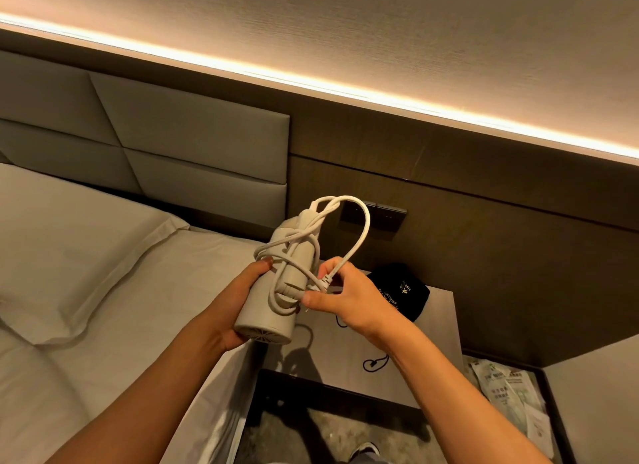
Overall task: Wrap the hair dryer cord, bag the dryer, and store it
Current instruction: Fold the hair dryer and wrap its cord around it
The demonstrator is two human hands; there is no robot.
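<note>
Open drawer [332, 387] at the bottom of view, dark rim, its inside mostly shadowed; paper packets [501, 391] lie to its right. Above it, both hands held in the air. Left hand [238, 301] curled around the barrel of the hair dryer [276, 290], vent end toward the camera. Right hand [349, 294] just beside it, thumb and fingers pinched on the plug end of the cord [359, 228]; several turns lie around the dryer, one loose loop arcs upward. Beyond, black bag [401, 290] lies on the nightstand [439, 322], partly hidden by the right hand. Bed [86, 256] to the left, wall switches [377, 218] behind.
</note>
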